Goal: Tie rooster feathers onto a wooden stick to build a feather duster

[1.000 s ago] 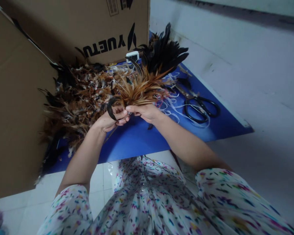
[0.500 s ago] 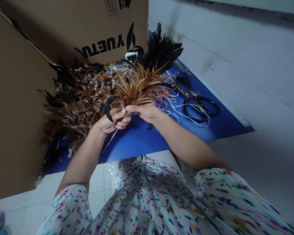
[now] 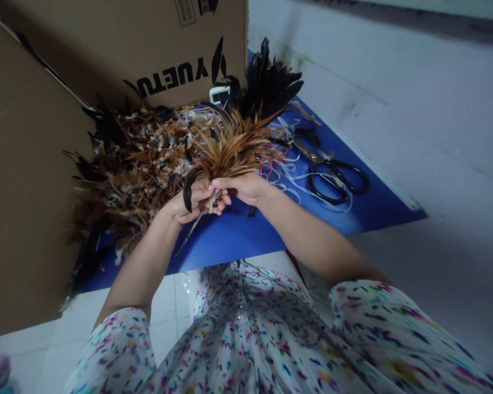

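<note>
Both hands meet at the base of a bunch of feathers (image 3: 234, 148), golden brown in its lower part with long black plumes fanning out at the far end. My left hand (image 3: 195, 203) is closed around the bunch's lower end, where a thin stick pokes out below the fingers. My right hand (image 3: 246, 187) pinches the base from the other side, thumb laid against it. A curved dark feather hangs over my left hand. Left of the hands spreads a large heap of loose brown and black feathers (image 3: 148, 158).
Black-handled scissors (image 3: 339, 178) lie to the right on the blue tabletop (image 3: 246, 235), with white ribbon strands (image 3: 290, 183) around them. A small white device (image 3: 219, 94) stands behind. A cardboard box (image 3: 107, 49) rises at the back and left, a pale wall (image 3: 394, 109) at the right.
The feather bunch has turned and shifted slightly in my fingers, and its pale lower ends show more below them. My left hand's fingers reach a little further right. The dark curved feather has moved slightly right.
</note>
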The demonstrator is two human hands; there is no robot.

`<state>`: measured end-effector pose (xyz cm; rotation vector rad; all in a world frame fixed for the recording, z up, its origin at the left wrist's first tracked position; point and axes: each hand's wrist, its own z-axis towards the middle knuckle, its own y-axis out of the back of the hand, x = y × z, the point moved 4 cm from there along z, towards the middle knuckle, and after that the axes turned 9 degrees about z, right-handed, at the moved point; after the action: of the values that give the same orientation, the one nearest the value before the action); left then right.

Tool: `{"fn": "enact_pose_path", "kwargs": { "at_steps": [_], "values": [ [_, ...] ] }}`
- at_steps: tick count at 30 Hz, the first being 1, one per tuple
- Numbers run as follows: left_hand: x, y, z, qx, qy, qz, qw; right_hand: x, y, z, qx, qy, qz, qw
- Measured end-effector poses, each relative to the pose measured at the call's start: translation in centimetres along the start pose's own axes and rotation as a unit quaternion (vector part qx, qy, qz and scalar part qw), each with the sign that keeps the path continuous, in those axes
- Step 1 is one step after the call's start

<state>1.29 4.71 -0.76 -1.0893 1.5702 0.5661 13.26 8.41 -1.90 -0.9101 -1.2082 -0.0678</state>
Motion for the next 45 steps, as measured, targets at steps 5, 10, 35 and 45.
{"fn": "enact_pose_path", "kwargs": {
  "at_steps": [5, 10, 35, 45],
  "values": [
    [-0.2, -0.1, 0.2, 0.019, -0.010, 0.013, 1.000, 0.0, -0.3, 0.0, 0.048, -0.001, -0.014, 0.999],
    [-0.4, -0.7, 0.2, 0.018, -0.008, -0.033, 0.999, 0.2, 0.7, 0.2, -0.050, 0.046, 0.000, 0.998],
    [-1.4, 0.3, -1.2, -0.169, -0.033, 0.066, 0.983, 1.9, 1.4, -0.2, -0.097, 0.055, -0.003, 0.994],
    [-2.5, 2.4, -2.2, -0.387, -0.100, 0.440, 0.804, 0.1, 1.0, 0.5, -0.113, 0.087, -0.329, 0.934]
  ]
}}
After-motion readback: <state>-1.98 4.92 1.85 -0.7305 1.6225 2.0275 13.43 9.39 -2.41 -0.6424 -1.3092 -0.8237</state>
